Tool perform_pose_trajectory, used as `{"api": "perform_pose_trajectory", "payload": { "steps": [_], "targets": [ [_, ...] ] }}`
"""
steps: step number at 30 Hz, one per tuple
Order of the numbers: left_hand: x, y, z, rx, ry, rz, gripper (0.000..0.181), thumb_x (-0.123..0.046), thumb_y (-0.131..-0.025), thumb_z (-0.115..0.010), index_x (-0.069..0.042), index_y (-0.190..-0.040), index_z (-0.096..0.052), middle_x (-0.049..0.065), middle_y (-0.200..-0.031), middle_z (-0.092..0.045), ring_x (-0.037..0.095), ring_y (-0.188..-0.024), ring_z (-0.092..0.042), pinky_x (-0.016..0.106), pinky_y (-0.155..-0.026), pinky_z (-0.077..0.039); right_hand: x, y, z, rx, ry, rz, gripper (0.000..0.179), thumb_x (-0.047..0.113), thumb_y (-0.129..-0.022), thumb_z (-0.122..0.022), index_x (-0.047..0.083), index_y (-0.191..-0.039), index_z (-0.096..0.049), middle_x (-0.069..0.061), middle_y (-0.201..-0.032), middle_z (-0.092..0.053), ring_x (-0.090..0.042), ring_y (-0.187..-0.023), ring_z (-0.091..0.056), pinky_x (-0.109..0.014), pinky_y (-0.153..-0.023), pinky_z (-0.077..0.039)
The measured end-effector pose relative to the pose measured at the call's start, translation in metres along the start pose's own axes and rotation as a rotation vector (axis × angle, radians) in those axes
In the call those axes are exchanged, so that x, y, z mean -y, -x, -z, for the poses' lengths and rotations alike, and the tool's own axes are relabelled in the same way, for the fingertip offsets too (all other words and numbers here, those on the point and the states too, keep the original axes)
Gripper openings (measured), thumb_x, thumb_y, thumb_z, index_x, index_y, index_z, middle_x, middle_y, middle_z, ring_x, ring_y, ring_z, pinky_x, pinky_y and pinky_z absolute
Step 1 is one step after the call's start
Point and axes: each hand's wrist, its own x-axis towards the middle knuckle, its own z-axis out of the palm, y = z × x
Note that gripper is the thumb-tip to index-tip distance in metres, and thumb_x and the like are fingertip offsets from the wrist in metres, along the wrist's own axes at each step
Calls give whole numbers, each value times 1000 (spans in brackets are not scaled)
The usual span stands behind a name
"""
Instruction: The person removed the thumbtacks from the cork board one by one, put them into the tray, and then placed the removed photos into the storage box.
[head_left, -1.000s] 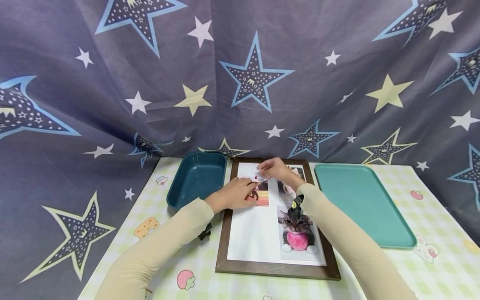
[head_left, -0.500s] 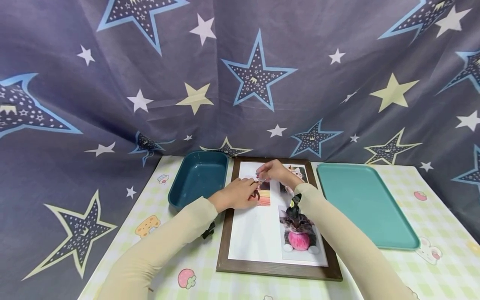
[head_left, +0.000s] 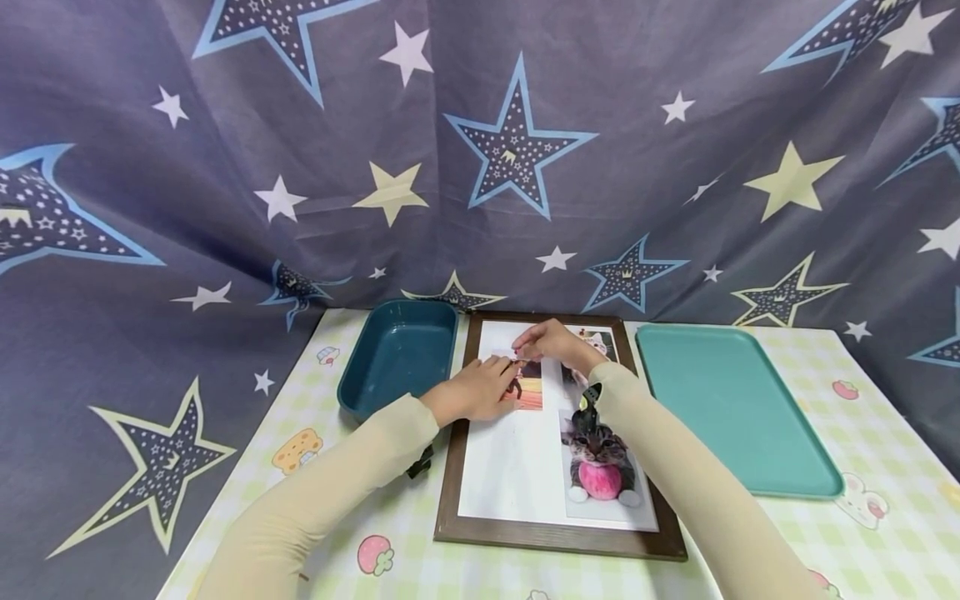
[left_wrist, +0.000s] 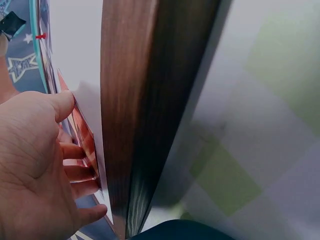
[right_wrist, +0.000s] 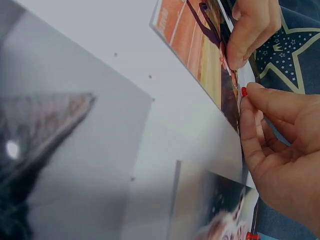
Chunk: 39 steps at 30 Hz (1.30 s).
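Note:
A white board (head_left: 498, 479) in a brown wooden frame lies on the table. My left hand (head_left: 480, 390) rests on a photo with orange and yellow bands (head_left: 529, 393), at the board's upper left. In the left wrist view its fingers (left_wrist: 80, 172) lie extended along the photo. My right hand (head_left: 553, 343) is at the photo's upper edge. In the right wrist view, its thumb and index finger pinch a small red push pin (right_wrist: 244, 91) against that edge. Whether the pin's point is in the board is hidden.
A photo of a cat with a pink ball (head_left: 598, 462) is on the board's lower right. Another cat photo (head_left: 600, 343) sits above it, with a red pin (right_wrist: 252, 236). A dark blue deep tray (head_left: 397, 354) stands left, a flat teal tray (head_left: 738, 408) right.
The fingertips of my right hand have come slightly down toward the photo's upper edge. My left hand stays on the photo. The head view has shifted slightly.

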Motion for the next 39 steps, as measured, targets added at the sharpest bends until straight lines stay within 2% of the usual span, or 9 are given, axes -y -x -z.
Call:
{"api": "perform_pose_trajectory", "payload": {
  "steps": [6,12,18,27,34,39],
  "targets": [
    [-3,3,0,43,4,28,73,-54,-108,-34,-10,-164,-18,11,-172,-15,29,-159,-17,50,-127,-23,1,-1,-1,-13,-13,-20,24,-4,-91,-67,-8,-114,-72,-9,-89,-77,-13,-72,-60,-24,-69,-50],
    [-4,2,0,47,0,21,73,-53,-108,-33,-10,-164,-17,11,-172,-11,28,-159,-15,46,-128,-22,0,-3,-1,-2,-46,-12,26,-5,-89,-69,-12,-114,-70,-13,-90,-77,-11,-68,-59,-23,-67,-50],
    [-3,3,3,42,29,4,72,-53,-108,-35,-13,-165,-15,12,-172,-10,28,-159,-16,43,-128,-23,2,-3,-1,-9,-39,-18,25,-5,-89,-68,-12,-113,-71,-7,-84,-75,-12,-66,-56,-24,-65,-48],
    [-2,3,5,32,93,-7,71,-50,-108,-41,-15,-165,-18,13,-171,-13,30,-157,-21,42,-125,-31,2,-1,-1,0,-47,-21,25,-5,-89,-66,-12,-113,-70,-1,-79,-71,-13,-66,-55,-24,-66,-48],
    [-1,5,5,15,100,-41,71,-48,-108,-42,-10,-163,-20,10,-171,-14,30,-157,-19,42,-126,-29,2,-2,-1,4,-58,-27,24,-3,-89,-70,-11,-112,-70,-2,-82,-73,-12,-71,-61,-24,-69,-53],
    [-1,4,4,13,98,-48,71,-48,-108,-41,-9,-163,-20,10,-171,-14,30,-157,-19,42,-126,-29,3,-2,-1,12,-52,-21,24,-5,-89,-69,-12,-112,-70,-9,-88,-76,-12,-73,-64,-24,-71,-55]
  ]
}}
